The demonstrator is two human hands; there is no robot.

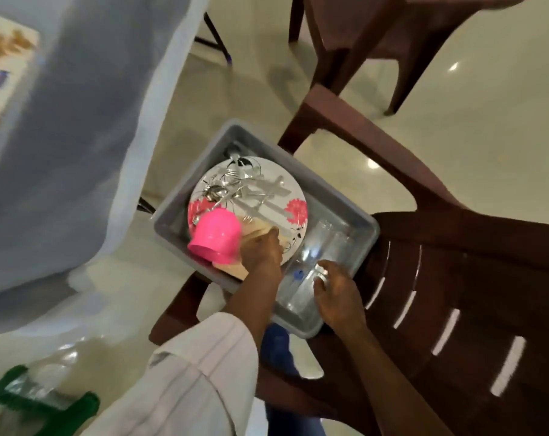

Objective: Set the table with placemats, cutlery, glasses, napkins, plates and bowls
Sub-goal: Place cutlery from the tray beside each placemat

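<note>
Where the head view looks down past a white sleeve (197, 372), the following are seen.

1. Grey tub (339, 196): rectangular, resting on the slatted seat of a brown chair (455, 294), its near left corner overhanging the seat edge.
2. Plate (293, 221): white with pink flower prints, lying flat in the left half of the tub.
3. Cutlery (251, 187): a loose heap of shiny forks, spoons and knives on the far part of the plate; single pieces blur together.
4. Pink cup (215, 236): plastic, tipped on its side over the near left edge of the plate, mouth facing the near left.
5. Tan flat piece (232, 268): partly under the pink cup and the plate's near edge; its kind cannot be told.
6. Clear glasses (333, 237): lying in the right half of the tub; count unclear.
7. Left hand (260, 250): fingers bent down onto the tan flat piece, just beside the pink cup; whether it pinches anything cannot be told.
8. Right hand (336, 287): fingers curled over one of the clear glasses at the tub's near right.
9. Table cloth (78, 136): pale blue-grey, hanging at left, with a patterned placemat (2, 67) on top.
10. Second chair (377, 33), far right; green stool (46, 410), near left; cream tiled floor (487, 136).
</note>
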